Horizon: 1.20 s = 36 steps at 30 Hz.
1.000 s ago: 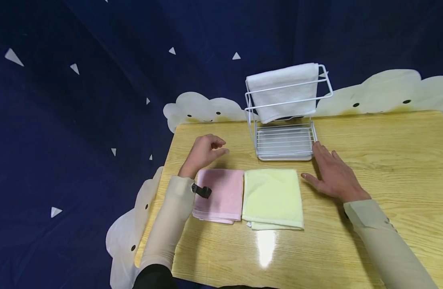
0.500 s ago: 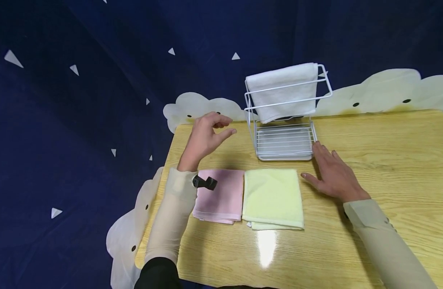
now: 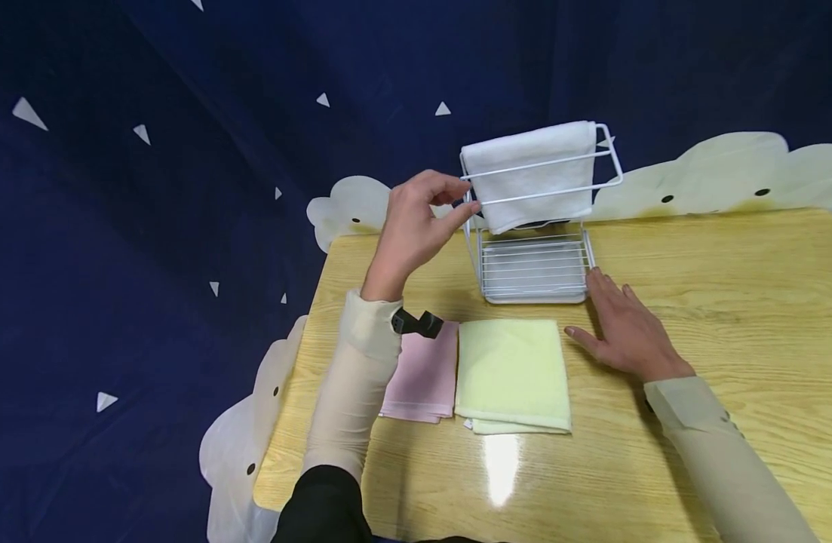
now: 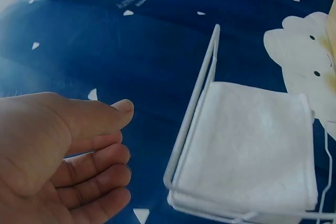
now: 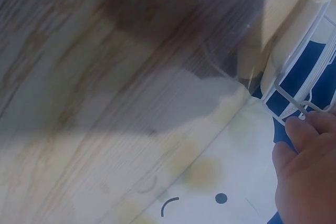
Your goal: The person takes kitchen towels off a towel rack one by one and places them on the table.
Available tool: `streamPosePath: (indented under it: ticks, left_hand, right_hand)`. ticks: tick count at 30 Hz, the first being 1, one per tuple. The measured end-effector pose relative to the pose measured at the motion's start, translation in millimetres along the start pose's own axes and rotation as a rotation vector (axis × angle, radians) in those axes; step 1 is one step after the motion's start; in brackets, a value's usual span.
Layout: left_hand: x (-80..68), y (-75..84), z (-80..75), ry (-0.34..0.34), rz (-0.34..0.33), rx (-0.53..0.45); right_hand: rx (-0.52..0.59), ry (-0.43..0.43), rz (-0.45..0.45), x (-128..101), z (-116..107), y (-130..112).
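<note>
A white wire rack [image 3: 551, 190] stands at the back of the table, with a folded white towel [image 3: 531, 160] hung over its upper bars. My left hand [image 3: 416, 222] is raised by the rack's left end, thumb and bent fingers parted. The left wrist view shows a gap between those fingertips and the rack, and nothing held. Low on the right, my right hand [image 3: 626, 324] has its fingers extended, the tips at the rack's base. Toward me lie a folded pink towel [image 3: 422, 377], partly hidden by my left wrist, and a folded yellow towel [image 3: 514, 373].
A white tray [image 3: 534, 299] sits under the rack's lower wires. Behind the wooden table [image 3: 741, 302] hangs a dark blue curtain [image 3: 375, 60] with white triangles, and pale cloud shapes [image 3: 721, 170] run along the table's back edge.
My left hand has risen and moved forward and right, from above the pink towel to the rack's left end. My right hand, the rack and the towels keep their places.
</note>
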<state>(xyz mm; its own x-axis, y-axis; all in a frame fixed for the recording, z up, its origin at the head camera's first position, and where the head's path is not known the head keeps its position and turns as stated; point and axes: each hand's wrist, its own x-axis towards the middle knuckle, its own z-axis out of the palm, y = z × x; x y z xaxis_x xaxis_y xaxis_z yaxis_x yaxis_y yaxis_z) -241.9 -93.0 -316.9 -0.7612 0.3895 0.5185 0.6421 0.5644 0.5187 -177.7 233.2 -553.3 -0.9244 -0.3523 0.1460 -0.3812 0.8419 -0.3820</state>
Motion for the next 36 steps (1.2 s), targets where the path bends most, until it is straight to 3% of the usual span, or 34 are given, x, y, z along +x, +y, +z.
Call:
streamPosePath:
  ticks: [5, 21, 30, 36]
  left_hand:
    - [16.1, 9.2, 2.2, -0.038, -0.003, 0.016]
    - [71.4, 12.0, 15.9, -0.216, -0.156, 0.149]
    - [95.7, 9.0, 25.3, -0.219, -0.207, 0.178]
    - [110.4, 10.8, 32.3, -0.264, -0.191, 0.186]
  right_hand:
    - [-0.002, 0.004, -0.004, 1, 0, 0]
    - [-0.003, 0.012, -0.010, -1, 0, 1]
    - [-0.011, 0.009, -0.009, -1, -1, -1]
    - [-0.008, 0.012, -0.008, 0, 0, -1]
